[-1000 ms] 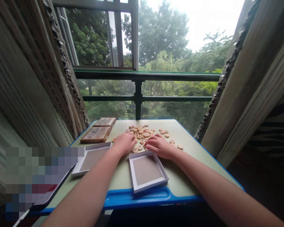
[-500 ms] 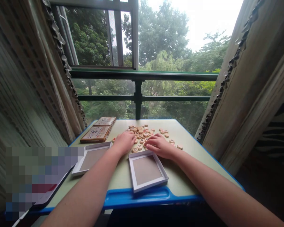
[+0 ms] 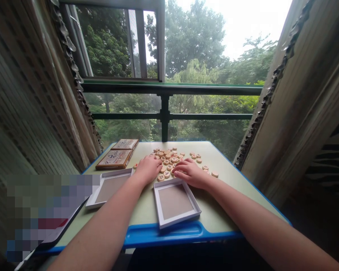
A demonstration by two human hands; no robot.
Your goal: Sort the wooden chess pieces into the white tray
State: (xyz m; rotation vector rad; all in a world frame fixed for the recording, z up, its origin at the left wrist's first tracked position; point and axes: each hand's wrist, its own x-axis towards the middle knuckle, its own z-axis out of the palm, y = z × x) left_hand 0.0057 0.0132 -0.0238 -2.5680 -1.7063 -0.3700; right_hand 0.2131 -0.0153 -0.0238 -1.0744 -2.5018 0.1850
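Round wooden Chinese chess pieces (image 3: 174, 160) with red and dark characters lie in a loose heap on the table (image 3: 226, 210). At the left side of the heap rests my left hand (image 3: 149, 168), palm down, its fingers stretched over the pieces and partly hidden. On the near right side my right hand (image 3: 190, 172) has its fingers apart, with the fingertips at the pieces. Neither hand visibly grips a piece. Just in front of the right hand is a shallow white box tray (image 3: 176, 203) with a bare grey-brown bottom.
A second white box tray (image 3: 113, 186) lies left of my left forearm. Behind it are two flat printed boxes (image 3: 115, 158). A blurred-out object (image 3: 53, 214) covers the left table edge. The blue table rim (image 3: 164, 233) has a groove. Curtains flank the window (image 3: 164, 56).
Both hands stay almost in place; my right-hand fingers shift very slightly at the pieces. The view tilts a little, and the pieces and trays lie as before.
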